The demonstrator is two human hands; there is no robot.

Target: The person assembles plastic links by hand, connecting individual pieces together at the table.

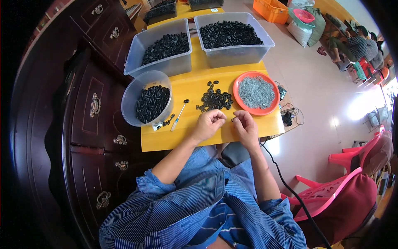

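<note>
A small dark piece (233, 119) sits at centre frame, pinched between the right hand's (247, 128) thumb and fingers, gripped at the tips, presumably because anything that tiny needs a fingertip hold! Just beside it, the left hand (209, 125) narrows thumb to forefinger; whether anything is caught there, I cannot tell. Right above lies the loose pile of black pieces (216, 100), likely spread out for easy picking. Right of centre, the orange-red plate (253, 111) corrals shiny wire-like bits (257, 92), its rim probably stopping strays. Left of centre there's a white stick (179, 117), then the round tub (126, 108) of black pieces, and at top centre two clear bins (240, 54), bulk stock apparently parked clear of the elbows.
</note>
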